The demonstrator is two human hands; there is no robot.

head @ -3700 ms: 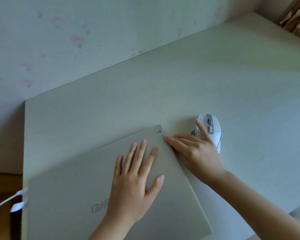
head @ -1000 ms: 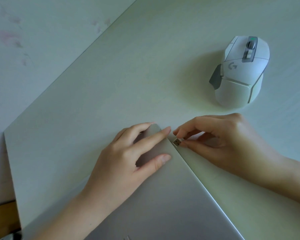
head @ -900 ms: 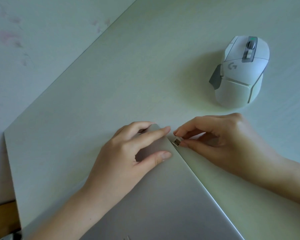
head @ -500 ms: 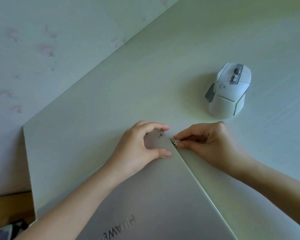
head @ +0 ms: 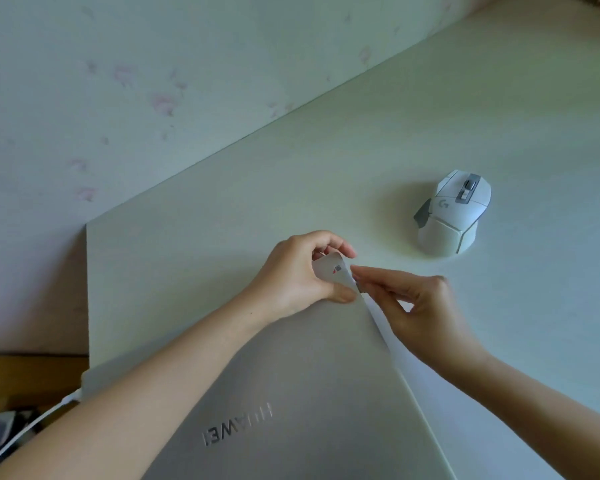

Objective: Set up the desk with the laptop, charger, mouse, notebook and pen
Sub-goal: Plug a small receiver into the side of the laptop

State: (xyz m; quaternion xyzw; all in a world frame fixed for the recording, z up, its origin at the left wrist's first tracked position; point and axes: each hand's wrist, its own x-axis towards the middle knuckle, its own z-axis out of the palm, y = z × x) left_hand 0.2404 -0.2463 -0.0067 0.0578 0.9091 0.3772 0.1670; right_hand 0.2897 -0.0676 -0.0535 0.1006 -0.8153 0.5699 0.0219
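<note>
My left hand (head: pixel 298 271) grips the closed laptop's (head: pixel 291 393) far corner, steadying it while my right hand (head: pixel 420 306) pinches the mouse's (head: pixel 452 213) USB receiver (head: pixel 359 288) at its side port.

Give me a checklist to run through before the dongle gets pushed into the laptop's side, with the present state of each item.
1. Laptop steadied: ok, the left hand grips its far corner.
2. Dongle held: ok, the right hand pinches it at the laptop's right edge.
3. Dongle lined up with a port: cannot tell, fingers hide the port.
4. Dongle fully seated: cannot tell, only a small dark part shows.
5. Mouse out of the way: ok, it sits on the desk beyond the right hand, apart from it.
6. Lid shut: ok, the logo faces up.
</note>
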